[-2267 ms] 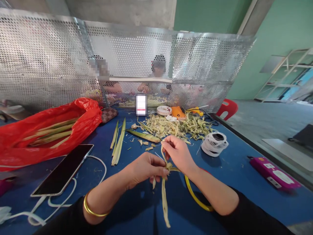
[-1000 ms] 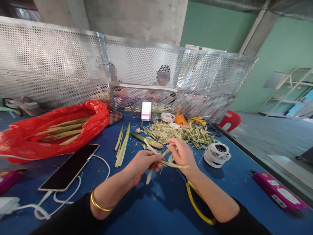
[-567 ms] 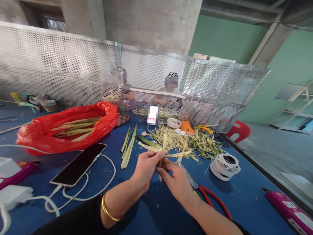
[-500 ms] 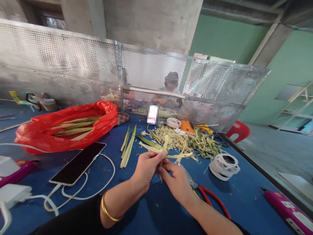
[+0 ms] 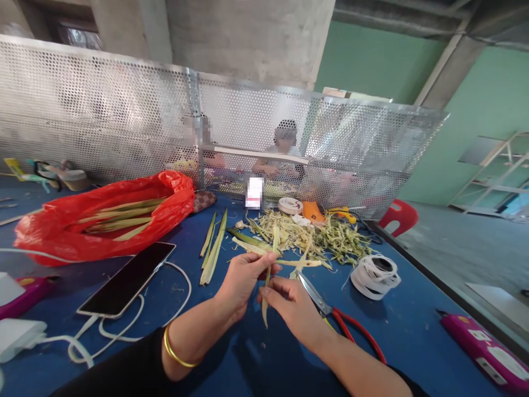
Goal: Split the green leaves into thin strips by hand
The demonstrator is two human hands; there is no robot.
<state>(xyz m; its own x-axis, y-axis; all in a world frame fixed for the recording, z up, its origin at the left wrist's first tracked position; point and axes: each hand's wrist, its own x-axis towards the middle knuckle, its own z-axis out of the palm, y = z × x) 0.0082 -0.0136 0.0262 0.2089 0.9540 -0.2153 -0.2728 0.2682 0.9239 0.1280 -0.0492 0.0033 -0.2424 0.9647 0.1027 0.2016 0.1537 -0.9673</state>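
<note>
My left hand (image 5: 247, 277) pinches several pale leaf strips (image 5: 276, 240) between thumb and fingers where they cross. One strip points up, others reach out to the sides. My right hand (image 5: 291, 303) sits just below and to the right, its thumb and fingers closed on a narrow greenish leaf strip (image 5: 265, 317) whose tip hangs down. Red-handled scissors (image 5: 320, 300) lie on the table beside my right hand, blades partly behind it. Long green leaf pieces (image 5: 215, 251) rest to the left. Behind my hands spreads a heap of shredded leaf scraps (image 5: 289, 234).
A red plastic bag (image 5: 53, 223) of leaves and a phone (image 5: 128, 281) with a white cable lie left. To the right are a white ribbon roll (image 5: 375, 277) and a purple tool (image 5: 483, 353). Beyond a perforated metal screen (image 5: 252, 110) sit two people.
The strip between my hands now shows more of its length, its tip hanging lower. My right hand's fingers have shifted on it. The whole view has moved slightly.
</note>
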